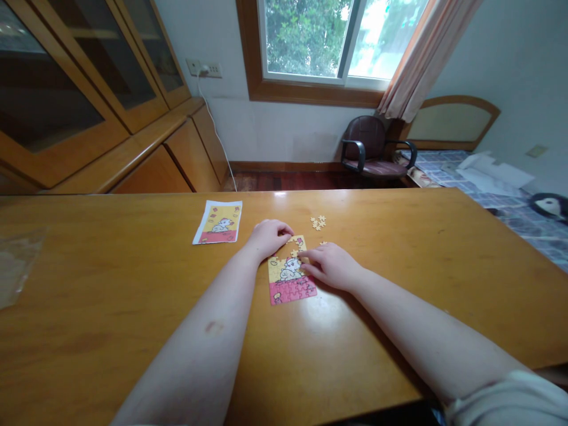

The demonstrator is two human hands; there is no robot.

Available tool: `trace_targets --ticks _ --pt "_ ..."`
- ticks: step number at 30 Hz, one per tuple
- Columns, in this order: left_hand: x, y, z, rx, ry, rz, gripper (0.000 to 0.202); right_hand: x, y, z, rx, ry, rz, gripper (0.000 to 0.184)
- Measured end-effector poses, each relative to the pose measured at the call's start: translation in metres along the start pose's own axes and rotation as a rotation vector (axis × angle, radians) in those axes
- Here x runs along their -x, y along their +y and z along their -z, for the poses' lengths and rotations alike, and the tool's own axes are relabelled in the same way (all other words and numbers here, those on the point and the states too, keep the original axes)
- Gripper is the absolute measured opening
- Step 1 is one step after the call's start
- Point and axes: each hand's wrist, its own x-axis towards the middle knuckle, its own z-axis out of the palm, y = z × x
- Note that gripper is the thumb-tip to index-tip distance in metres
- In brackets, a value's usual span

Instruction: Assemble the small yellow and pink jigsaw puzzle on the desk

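A: How do the hands grip?
B: The right hand (pixel 331 264) has its thumb and index finger apart, both at the right side of the jigsaw puzzle (pixel 293 290). The left hand (pixel 270 234) bends over the far left part of it; I can't tell whether its fingers clamp a piece.
A: Where's the puzzle?
B: Flat on the wooden table (pixel 155 331), between the 2 hands. Its near part is pink, with a white cartoon figure above, and a gap in the yellow far part shows bare wood.
A: Anything near it?
B: A small cluster of loose pieces (pixel 318 223) lies beyond the right hand. Left of the left hand is a printed picture (pixel 225 222) with a matching design.
A: Further out?
B: A clear plastic bag (pixel 18 269) at the far left; past the table, 1 armchair (pixel 368 139) below the window (pixel 306 38).
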Motion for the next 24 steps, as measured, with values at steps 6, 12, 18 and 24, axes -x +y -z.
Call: trace_targets --ticks 6,12,18,24 --pt "-0.0001 -0.0007 -0.0007 0.001 0.002 0.003 0.019 -0.0009 -0.0016 0.0007 0.016 -0.007 0.015 0.041" --pt "-0.0007 -0.0030 -0.0022 -0.010 0.011 -0.014 0.019 -0.0004 -0.0010 0.0003 0.013 0.012 0.022 0.036" --pt "-0.0008 -0.0017 -0.0015 -0.015 0.007 -0.006 0.020 -0.0001 -0.0024 0.0002 0.044 0.002 0.037 0.039" --pt "0.0002 0.0003 0.0006 -0.022 -0.001 0.005 0.020 -0.0008 -0.0018 -0.0001 0.039 -0.004 0.017 0.042"
